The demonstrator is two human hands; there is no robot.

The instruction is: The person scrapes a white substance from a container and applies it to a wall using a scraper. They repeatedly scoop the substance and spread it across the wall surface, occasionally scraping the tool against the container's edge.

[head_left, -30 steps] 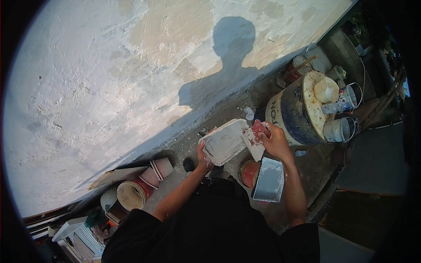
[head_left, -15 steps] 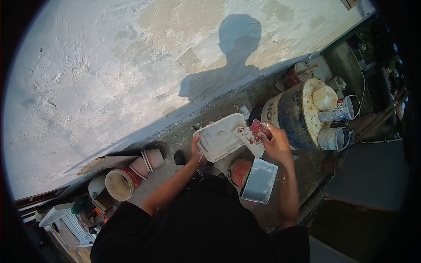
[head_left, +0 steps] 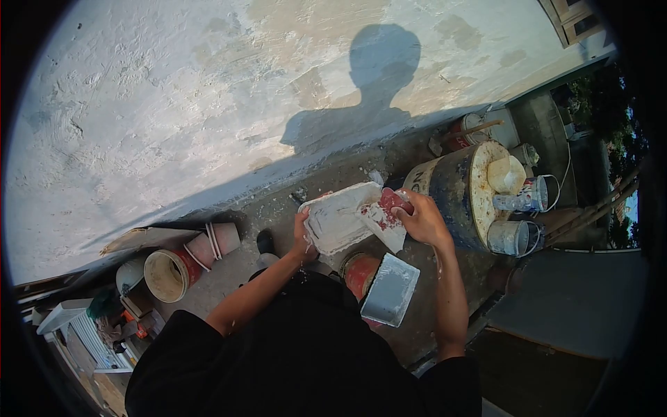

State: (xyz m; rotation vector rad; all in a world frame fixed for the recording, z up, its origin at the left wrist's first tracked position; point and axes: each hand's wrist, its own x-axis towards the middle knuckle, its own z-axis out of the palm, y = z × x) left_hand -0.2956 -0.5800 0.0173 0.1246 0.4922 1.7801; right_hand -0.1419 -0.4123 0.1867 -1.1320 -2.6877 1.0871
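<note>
My left hand (head_left: 303,240) grips the left end of a shallow rectangular tray (head_left: 337,219) smeared with white material. In my right hand (head_left: 424,219) is the red handle of a wide scraper (head_left: 390,233), its whitish blade lying over the tray's right end. Below them, a grey rectangular container (head_left: 392,290) with white-crusted rims rests on a red bucket (head_left: 359,272). The plastered wall (head_left: 174,125) rises in front, with a head-and-shoulders shadow on it.
A large drum (head_left: 451,187) at the right bears a whitish container (head_left: 506,174) and small metal pails (head_left: 511,238). Pinkish buckets (head_left: 224,238) and a red bucket with a pale inside (head_left: 165,275) stand at the lower left. A dark panel (head_left: 570,299) lies at the right.
The view has shifted, so the hands and most things appear a little further left. The scraper blade has moved slightly relative to the tray. Both hands keep their holds.
</note>
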